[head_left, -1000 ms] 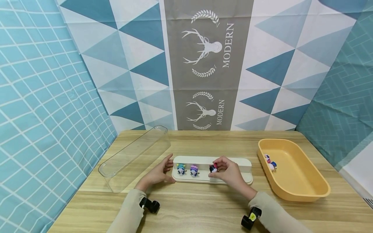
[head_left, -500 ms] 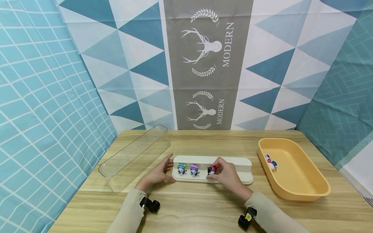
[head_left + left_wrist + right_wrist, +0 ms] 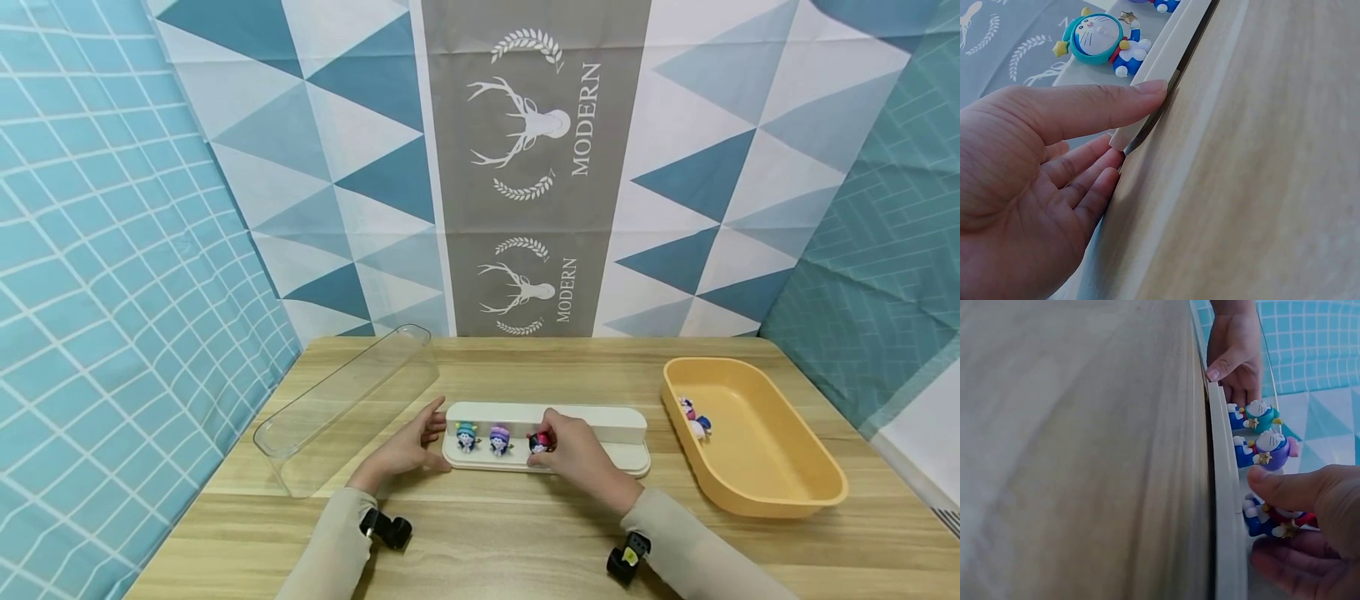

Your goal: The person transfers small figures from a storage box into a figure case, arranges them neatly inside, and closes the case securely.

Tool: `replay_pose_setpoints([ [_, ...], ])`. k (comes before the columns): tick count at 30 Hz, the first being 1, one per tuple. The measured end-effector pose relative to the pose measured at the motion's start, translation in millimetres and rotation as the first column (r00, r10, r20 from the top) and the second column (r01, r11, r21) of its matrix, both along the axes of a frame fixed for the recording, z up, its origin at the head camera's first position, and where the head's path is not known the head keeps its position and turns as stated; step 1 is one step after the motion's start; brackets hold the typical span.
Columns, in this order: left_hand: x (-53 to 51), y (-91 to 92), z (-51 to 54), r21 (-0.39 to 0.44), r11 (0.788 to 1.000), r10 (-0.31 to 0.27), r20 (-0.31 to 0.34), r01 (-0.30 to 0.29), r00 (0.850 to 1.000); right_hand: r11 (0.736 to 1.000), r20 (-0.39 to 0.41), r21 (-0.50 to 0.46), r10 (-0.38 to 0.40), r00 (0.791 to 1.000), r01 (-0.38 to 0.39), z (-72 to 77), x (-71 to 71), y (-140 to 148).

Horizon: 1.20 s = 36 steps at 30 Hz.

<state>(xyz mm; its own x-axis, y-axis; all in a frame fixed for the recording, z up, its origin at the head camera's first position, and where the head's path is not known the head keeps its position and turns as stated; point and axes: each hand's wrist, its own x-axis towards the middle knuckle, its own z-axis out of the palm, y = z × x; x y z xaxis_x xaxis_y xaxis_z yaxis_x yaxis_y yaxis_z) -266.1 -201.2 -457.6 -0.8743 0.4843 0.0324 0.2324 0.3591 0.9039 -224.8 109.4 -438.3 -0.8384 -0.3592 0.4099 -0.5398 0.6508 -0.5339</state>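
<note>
While the left hand [image 3: 405, 446] touches the left end of the white base [image 3: 626, 457], thumb at the front edge and fingers loosely extended, the right hand [image 3: 583, 458] has its thumb and fingers nearly closed, pinching the red-hatted figurine [image 3: 537, 446] between them, over the base's middle. This figurine faces the base's front edge, long axis roughly upright; since a second ago it has shifted left along the base, nearer the purple-hatted figurine [image 3: 500, 440].

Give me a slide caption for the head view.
Right hand holding a red-topped figurine beside a purple one and a teal one on a white stand, left hand touching its end.
</note>
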Motion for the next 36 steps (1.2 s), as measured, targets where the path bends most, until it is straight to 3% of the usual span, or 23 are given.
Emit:
replay_pose_setpoints([
  [5, 0.2, 0.3, -1.0, -0.011, 1.0, 0.003, -0.01, -0.003, 1.0, 0.972, -0.181, 0.229, -0.002, 0.983, 0.044, 5.4, 0.0, 0.9],
  [8, 0.0, 0.5, -1.4, -0.014, 1.0, 0.003, -0.013, -0.003, 1.0, 0.939, -0.326, 0.336, 0.045, 0.944, 0.071, 6.6, -2.3, 3.9],
  [11, 0.0, 0.4, -1.7, -0.016, 1.0, 0.002, -0.012, -0.002, 1.0, 0.91, -0.421, 0.406, 0.108, 0.901, 0.08, 7.7, -6.6, 6.6],
  [17, 0.2, 0.0, -1.9, -0.01, 1.0, -0.004, -0.011, 0.004, 1.0, 0.857, -0.516, 0.511, 0.24, 0.822, 0.07, 11.9, -17.2, 10.6],
  [20, 0.4, 0.2, -1.5, -0.01, 1.0, -0.006, -0.012, 0.006, 1.0, 0.824, -0.529, 0.562, 0.289, 0.798, 0.074, 14.8, -21.0, 12.5],
  [29, 0.0, 0.1, -1.7, -0.01, 1.0, -0.007, -0.013, 0.007, 1.0, 0.762, -0.503, 0.64, 0.319, 0.803, 0.097, 17.1, -29.3, 12.8],
  [36, -1.0, -0.3, -1.7, -0.011, 1.0, -0.001, -0.009, 0.001, 1.0, 0.742, -0.501, 0.662, 0.331, 0.8, 0.108, 18.4, -29.4, 11.2],
])
